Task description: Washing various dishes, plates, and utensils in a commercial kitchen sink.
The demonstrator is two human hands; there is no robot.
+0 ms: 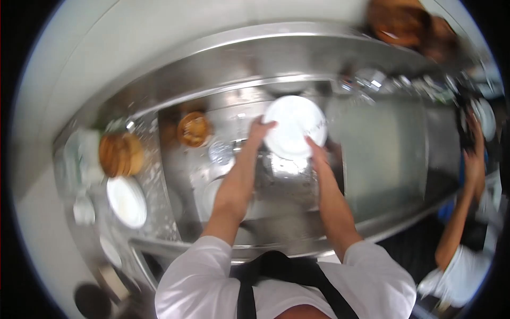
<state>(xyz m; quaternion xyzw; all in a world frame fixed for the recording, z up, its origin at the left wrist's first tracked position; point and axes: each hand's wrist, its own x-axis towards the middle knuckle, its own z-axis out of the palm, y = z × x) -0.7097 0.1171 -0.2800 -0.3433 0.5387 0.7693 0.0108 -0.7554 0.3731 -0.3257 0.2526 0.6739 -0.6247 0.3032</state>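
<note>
A round white plate (294,127) is held between both hands above a stainless steel sink basin (287,227). My left hand (261,128) grips its left edge, the thumb lying over the rim. At its lower right edge, my right hand (316,151) holds it with the thumb on top. Below and to the left, a clear glass vessel (221,152) and a brown bowl (194,129) rest in the basin. Partly behind my left forearm lies another white plate (211,197).
Stacked brown bowls (119,154) and white oval plates (126,202) stand on the left counter. Cloudy water fills the right basin (382,155). Glassware (370,79) lines its back edge, with brown bowls (398,22) behind. A co-worker's arms (466,191) are at far right.
</note>
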